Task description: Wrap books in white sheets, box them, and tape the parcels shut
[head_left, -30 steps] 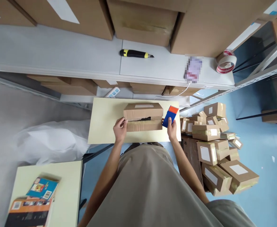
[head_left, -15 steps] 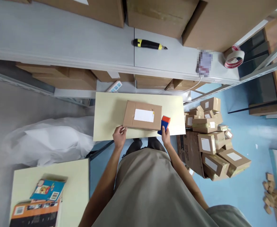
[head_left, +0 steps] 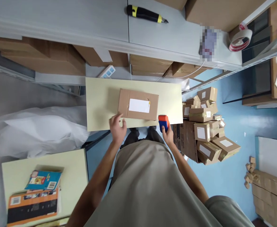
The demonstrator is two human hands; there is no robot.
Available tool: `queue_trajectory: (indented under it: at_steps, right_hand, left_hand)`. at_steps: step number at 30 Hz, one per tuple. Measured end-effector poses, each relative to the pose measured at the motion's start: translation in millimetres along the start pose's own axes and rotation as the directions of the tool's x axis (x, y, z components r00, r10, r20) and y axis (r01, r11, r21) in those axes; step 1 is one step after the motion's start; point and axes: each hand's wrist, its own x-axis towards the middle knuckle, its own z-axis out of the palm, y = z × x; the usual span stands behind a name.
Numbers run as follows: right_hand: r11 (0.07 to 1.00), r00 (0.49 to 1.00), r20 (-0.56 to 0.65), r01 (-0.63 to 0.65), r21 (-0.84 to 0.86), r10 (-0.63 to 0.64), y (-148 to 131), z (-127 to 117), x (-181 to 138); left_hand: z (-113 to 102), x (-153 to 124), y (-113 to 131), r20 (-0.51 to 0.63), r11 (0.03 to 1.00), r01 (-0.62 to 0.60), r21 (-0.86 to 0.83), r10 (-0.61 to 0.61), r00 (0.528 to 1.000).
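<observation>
**Left hand (head_left: 117, 127) open at the carton (head_left: 138, 104), right hand (head_left: 168, 135) wrapped on a blue-and-orange tool (head_left: 163, 122)**

Both bare forearms rise from the torso toward 12 o'clock, elbows out, and converge on the near edge of a pale table (head_left: 100, 104). The left hand is palm-down with its fingers loosely spread and the thumb splayed toward the carton's 7 o'clock corner. Whether the fingertips rest on the cardboard or on the tabletop just beside it cannot be told. The right hand is curled shut around the lower, blue part of the tool and holds it upright. The orange end points to 12 o'clock, just off the carton's 4 o'clock corner and at the table's near edge.

The carton lies flat in the middle of the table, closed, with a white label (head_left: 139, 105) facing up.

At 3 o'clock from the table a heap of small parcels (head_left: 206, 126) sits on the blue floor. At 9 o'clock lies a crumpled white plastic sheet (head_left: 34, 132). At 7 o'clock a second table (head_left: 79, 170) carries books (head_left: 38, 195).

Farthest off, at 12 o'clock, a grey shelf (head_left: 58, 19) bears a black-and-yellow utility knife (head_left: 145, 14). A tape roll (head_left: 240, 39) lies toward 2 o'clock.
</observation>
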Motion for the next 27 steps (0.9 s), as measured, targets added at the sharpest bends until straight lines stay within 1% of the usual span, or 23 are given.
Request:
queue_trajectory:
  at_steps: [1, 3, 4, 6, 8, 10, 13, 16, 20, 23, 25, 27]
  right_hand:
    - [1.000, 1.000, 0.027, -0.003, -0.011, 0.003, 1.9, -3.1, -3.4]
    - [0.998, 0.996, 0.082, 0.044, -0.037, -0.041, 6.0, -9.8, -8.2]
    - [0.994, 0.990, 0.105, 0.098, -0.053, -0.092, 8.8, -13.4, -9.6]
    - [0.969, 0.965, 0.146, 0.231, -0.090, -0.217, 16.5, -21.1, -10.2]
    - [0.924, 0.922, 0.184, 0.364, -0.117, -0.340, 27.1, -28.9, -8.2]
    - [0.873, 0.871, 0.219, 0.472, -0.123, -0.440, 39.8, -36.4, -3.9]
    - [0.811, 0.800, 0.269, 0.577, -0.095, -0.537, 60.1, -47.9, 5.1]
    - [0.750, 0.719, 0.337, 0.659, -0.055, -0.607, 79.5, -60.0, 16.1]
    - [0.661, 0.611, 0.395, 0.750, -0.015, -0.686, 103.0, -76.8, 34.0]
    - [0.606, 0.536, 0.436, 0.795, 0.029, -0.723, 116.8, -89.0, 50.5]
    - [0.599, 0.501, 0.493, 0.799, 0.052, -0.712, 122.4, -96.0, 61.9]
    - [0.610, 0.477, 0.568, 0.791, 0.056, -0.670, 124.2, -100.8, 72.0]
  left_hand:
    - [3.7, -6.7, 15.4, 0.077, 0.997, -0.080, -0.012, 0.081, 0.994]
    - [15.0, -21.1, 45.2, 0.209, 0.977, -0.208, -0.055, 0.215, 0.954]
    - [22.2, -28.2, 58.4, 0.253, 0.967, -0.241, -0.079, 0.253, 0.934]
    - [38.0, -40.6, 79.5, 0.300, 0.961, -0.249, -0.121, 0.275, 0.914]
    - [53.7, -50.0, 93.4, 0.320, 0.964, -0.217, -0.151, 0.256, 0.912]
    - [67.2, -57.0, 102.4, 0.343, 0.968, -0.186, -0.166, 0.234, 0.910]
    - [82.4, -65.4, 113.1, 0.357, 0.976, -0.137, -0.170, 0.190, 0.914]
    - [94.7, -73.6, 123.8, 0.355, 0.980, -0.086, -0.178, 0.145, 0.924]
    - [112.1, -86.3, 134.8, 0.387, 0.986, -0.059, -0.157, 0.116, 0.915]
    - [125.2, -99.2, 139.9, 0.395, 0.989, -0.026, -0.145, 0.082, 0.915]
    - [133.7, -109.4, 141.6, 0.376, 0.990, 0.017, -0.142, 0.038, 0.926]
    - [142.2, -120.1, 141.2, 0.338, 0.988, 0.076, -0.136, -0.026, 0.941]
